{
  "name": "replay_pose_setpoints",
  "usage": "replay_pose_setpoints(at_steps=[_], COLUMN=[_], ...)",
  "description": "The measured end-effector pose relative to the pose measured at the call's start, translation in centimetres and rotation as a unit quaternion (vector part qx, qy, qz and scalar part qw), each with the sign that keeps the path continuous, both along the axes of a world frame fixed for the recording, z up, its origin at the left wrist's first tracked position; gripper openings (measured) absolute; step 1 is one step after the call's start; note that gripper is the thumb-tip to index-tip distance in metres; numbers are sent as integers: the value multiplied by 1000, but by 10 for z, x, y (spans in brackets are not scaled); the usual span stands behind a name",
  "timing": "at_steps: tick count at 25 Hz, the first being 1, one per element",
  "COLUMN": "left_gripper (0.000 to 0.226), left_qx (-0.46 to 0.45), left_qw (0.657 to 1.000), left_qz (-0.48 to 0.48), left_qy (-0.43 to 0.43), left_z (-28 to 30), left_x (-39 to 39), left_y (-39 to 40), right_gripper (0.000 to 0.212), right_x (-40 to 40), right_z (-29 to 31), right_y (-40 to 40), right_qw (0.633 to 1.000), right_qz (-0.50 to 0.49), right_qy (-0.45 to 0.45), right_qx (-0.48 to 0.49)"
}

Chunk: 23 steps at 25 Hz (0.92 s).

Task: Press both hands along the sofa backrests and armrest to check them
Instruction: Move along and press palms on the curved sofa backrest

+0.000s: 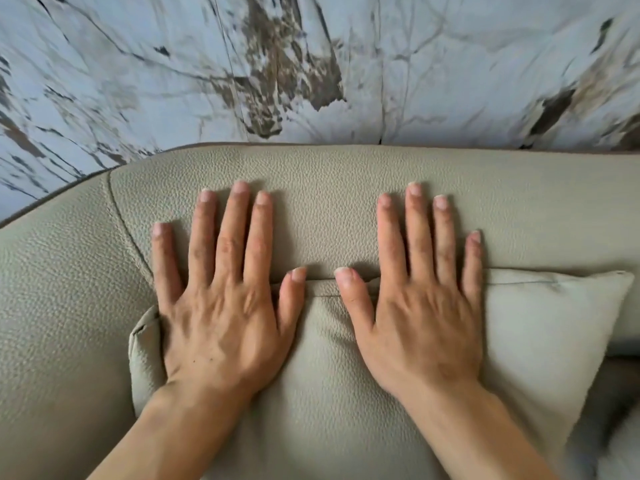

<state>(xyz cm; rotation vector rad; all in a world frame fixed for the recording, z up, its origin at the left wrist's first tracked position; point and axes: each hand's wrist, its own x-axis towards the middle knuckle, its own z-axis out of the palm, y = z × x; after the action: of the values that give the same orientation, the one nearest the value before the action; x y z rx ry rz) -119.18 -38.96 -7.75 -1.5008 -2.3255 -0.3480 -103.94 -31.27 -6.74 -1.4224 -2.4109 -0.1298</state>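
The beige leather sofa backrest (322, 174) runs across the middle of the view, with a stitched seam on its left where it curves into the side section (62, 289). A matching cushion (322, 375) leans against it. My left hand (221, 306) lies flat, palm down, fingers spread, with the palm on the cushion's left corner and the fingertips on the backrest. My right hand (422, 306) lies the same way a little to the right, thumbs nearly meeting. Neither hand holds anything.
A white marble wall (311, 64) with grey and brown veins rises directly behind the backrest. At the lower right, a darker gap and pale fabric (616, 427) show beside the cushion.
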Motion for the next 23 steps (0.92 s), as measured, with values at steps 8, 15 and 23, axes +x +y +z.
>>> replay_pose_setpoints(at_steps=[8,15,23], left_gripper=[70,70,70], left_qx=[8,-1,12], left_qw=[1000,1000,1000], left_qz=[-9,-21,-26], left_qy=[0,-7,-10], left_z=[3,6,4], left_x=[-14,-24,-27], left_y=[41,69,71], right_gripper=[75,75,75], right_x=[-15,-27,-31], right_z=[-2,-6,-12], right_y=[35,59,64], right_qw=[1000,999,999], right_qz=[-18,-36,-33], right_qy=[12,10,24], right_qx=[14,23,36])
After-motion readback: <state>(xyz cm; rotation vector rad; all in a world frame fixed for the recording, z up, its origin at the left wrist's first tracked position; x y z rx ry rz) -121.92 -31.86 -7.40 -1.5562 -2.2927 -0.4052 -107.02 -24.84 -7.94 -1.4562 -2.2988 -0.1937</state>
